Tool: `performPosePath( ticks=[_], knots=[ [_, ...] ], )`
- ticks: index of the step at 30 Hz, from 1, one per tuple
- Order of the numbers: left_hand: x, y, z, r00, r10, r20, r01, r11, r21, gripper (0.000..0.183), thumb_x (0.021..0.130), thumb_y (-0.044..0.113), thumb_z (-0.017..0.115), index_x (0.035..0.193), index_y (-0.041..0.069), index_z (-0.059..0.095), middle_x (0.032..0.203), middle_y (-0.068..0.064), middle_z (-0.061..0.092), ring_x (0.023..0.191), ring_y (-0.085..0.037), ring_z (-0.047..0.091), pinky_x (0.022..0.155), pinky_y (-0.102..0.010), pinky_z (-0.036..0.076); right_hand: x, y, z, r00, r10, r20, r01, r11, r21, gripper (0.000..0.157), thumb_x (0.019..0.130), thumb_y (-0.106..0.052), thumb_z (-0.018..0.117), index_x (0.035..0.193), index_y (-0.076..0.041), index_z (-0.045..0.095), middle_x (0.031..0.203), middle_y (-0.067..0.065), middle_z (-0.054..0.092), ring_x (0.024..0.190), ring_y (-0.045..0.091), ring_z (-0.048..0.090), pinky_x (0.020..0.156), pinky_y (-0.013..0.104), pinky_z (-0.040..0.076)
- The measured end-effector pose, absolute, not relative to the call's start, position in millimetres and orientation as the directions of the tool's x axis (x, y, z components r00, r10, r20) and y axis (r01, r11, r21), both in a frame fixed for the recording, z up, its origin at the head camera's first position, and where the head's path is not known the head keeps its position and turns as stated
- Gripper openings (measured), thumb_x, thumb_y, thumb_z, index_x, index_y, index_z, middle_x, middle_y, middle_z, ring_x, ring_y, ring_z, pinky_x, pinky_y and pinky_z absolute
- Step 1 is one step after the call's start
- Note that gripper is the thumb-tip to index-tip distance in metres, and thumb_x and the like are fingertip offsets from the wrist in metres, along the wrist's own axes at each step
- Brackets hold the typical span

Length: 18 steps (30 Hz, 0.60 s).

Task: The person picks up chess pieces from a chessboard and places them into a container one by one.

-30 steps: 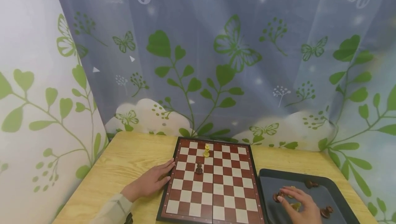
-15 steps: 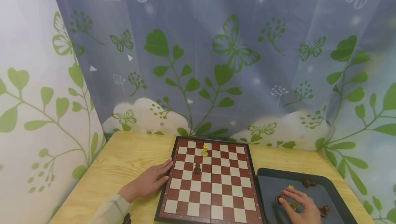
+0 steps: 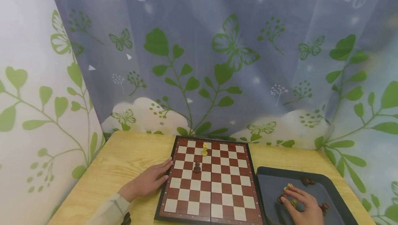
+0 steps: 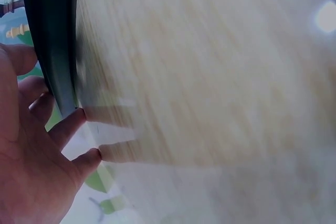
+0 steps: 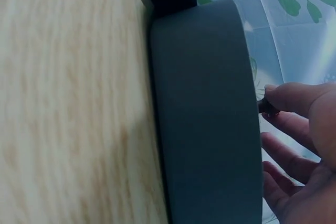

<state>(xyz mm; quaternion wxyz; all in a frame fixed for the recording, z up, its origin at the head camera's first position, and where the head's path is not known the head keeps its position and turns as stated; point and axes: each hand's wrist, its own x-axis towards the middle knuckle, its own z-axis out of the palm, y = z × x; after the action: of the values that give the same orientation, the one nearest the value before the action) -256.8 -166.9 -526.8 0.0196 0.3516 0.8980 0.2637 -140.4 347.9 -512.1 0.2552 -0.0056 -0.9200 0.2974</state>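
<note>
My left hand (image 3: 147, 180) rests with extended fingers against the left edge of the chessboard (image 3: 230, 199); the left wrist view shows fingertips at the board's dark side (image 4: 58, 40). Over the tray (image 3: 273, 181), my right hand (image 3: 306, 207) pinches a dark brown chess piece (image 3: 281, 198) between thumb and index finger. In the right wrist view only a bit of that brown piece (image 5: 269, 108) shows beyond the tray wall. Yellow chess pieces (image 3: 289, 185) lie by these fingers, partly covered. On the board stand a yellow piece (image 3: 204, 150) and a brown piece (image 3: 197, 167).
More brown pieces lie in the tray, one near its far side (image 3: 307, 181) and another at the right (image 3: 324, 207), partly behind my hand. Board and tray sit side by side on a wooden table (image 3: 133, 150). A patterned curtain (image 3: 183, 62) hangs behind.
My right hand has moved slightly to the right within the tray, still pinching the brown piece. The head view has shifted a little. My left hand stays at the board's edge.
</note>
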Motion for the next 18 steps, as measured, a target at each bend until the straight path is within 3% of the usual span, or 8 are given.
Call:
performPosePath(
  ticks=[2,5,10,18],
  knots=[
    [-259,-166,-527,-0.751,0.644,0.146,0.621,0.613,0.488,0.055,0.11,0.025,0.043,0.152,-0.009,0.036,0.163,-0.024,0.028,0.144,-0.047,0.038,0.115,-0.062,0.034,-137,347,-508,-0.904,0.189,0.384,-0.071,0.818,-0.571,0.025,0.082,-0.011,0.084,0.106,-0.006,0.08,0.119,0.021,0.071,0.109,0.013,0.061,0.088,0.054,0.051],
    [-260,-168,-528,-0.753,0.641,0.147,0.62,0.616,0.485,0.055,0.11,0.025,0.043,0.153,-0.009,0.036,0.163,-0.023,0.028,0.144,-0.047,0.038,0.115,-0.061,0.034,-137,346,-502,-0.94,0.212,0.267,0.007,0.794,-0.608,0.027,0.086,-0.013,0.081,0.111,-0.003,0.078,0.126,0.026,0.067,0.118,0.046,0.053,0.093,0.065,0.045],
    [-262,-170,-527,-0.751,0.64,0.162,0.626,0.612,0.483,0.055,0.11,0.025,0.043,0.153,-0.008,0.035,0.164,-0.022,0.028,0.144,-0.046,0.038,0.116,-0.061,0.034,-139,343,-498,-0.948,0.241,0.21,0.062,0.783,-0.619,0.029,0.087,-0.011,0.079,0.114,-0.002,0.077,0.129,0.028,0.064,0.123,0.049,0.049,0.096,0.067,0.041],
    [-262,-168,-527,-0.747,0.648,0.15,0.625,0.607,0.49,0.056,0.11,0.026,0.043,0.154,-0.008,0.034,0.164,-0.023,0.027,0.144,-0.048,0.037,0.116,-0.063,0.032,-137,340,-500,-0.916,0.216,0.337,-0.034,0.797,-0.603,0.024,0.083,-0.005,0.081,0.107,-0.002,0.079,0.121,0.025,0.069,0.113,0.048,0.057,0.092,0.064,0.044]
  ],
)
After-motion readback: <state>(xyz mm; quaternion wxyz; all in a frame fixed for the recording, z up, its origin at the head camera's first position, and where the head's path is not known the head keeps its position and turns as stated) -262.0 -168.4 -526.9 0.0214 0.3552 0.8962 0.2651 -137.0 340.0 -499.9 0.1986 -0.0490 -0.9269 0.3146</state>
